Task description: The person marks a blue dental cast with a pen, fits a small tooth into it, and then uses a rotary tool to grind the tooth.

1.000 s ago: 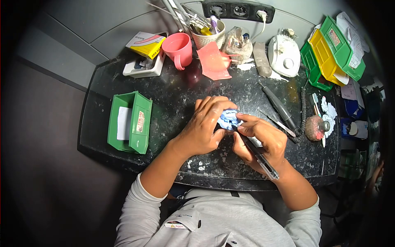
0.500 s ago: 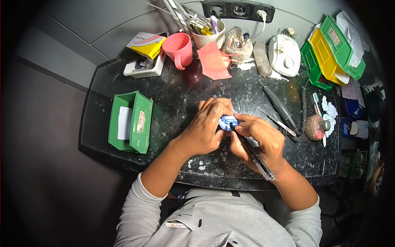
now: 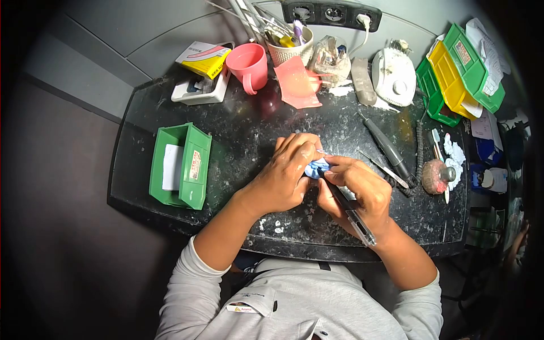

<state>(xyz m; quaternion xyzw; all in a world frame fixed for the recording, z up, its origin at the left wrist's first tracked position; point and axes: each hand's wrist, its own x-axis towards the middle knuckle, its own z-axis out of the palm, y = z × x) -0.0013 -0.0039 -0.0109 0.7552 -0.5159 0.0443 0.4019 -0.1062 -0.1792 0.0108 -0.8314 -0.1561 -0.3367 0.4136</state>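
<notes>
A small light-blue moulded piece (image 3: 316, 168) sits between my hands over the near middle of the bench. My left hand (image 3: 288, 173) is closed around its left side, with the fingers curled over the top. In my right hand (image 3: 361, 190) is a black pen (image 3: 347, 208), its clear end pointing back toward my body and its front end right at the blue piece. My right fingertips also press close against that piece. The hands hide much of the piece and the pen's tip.
A green bin (image 3: 195, 167) with white paper stands left. Right of my hands lie a metal hand tool (image 3: 391, 173), a grey handpiece (image 3: 385, 144) and a pinkish jar (image 3: 435, 177). Along the back are a pink mug (image 3: 248, 67), a pink sheet (image 3: 296, 85) and a white device (image 3: 393, 76).
The blue piece has turned slightly in my fingers and shows a different side. Both hands keep almost the same place, and the pen stays against it. The whole view has shifted a little.
</notes>
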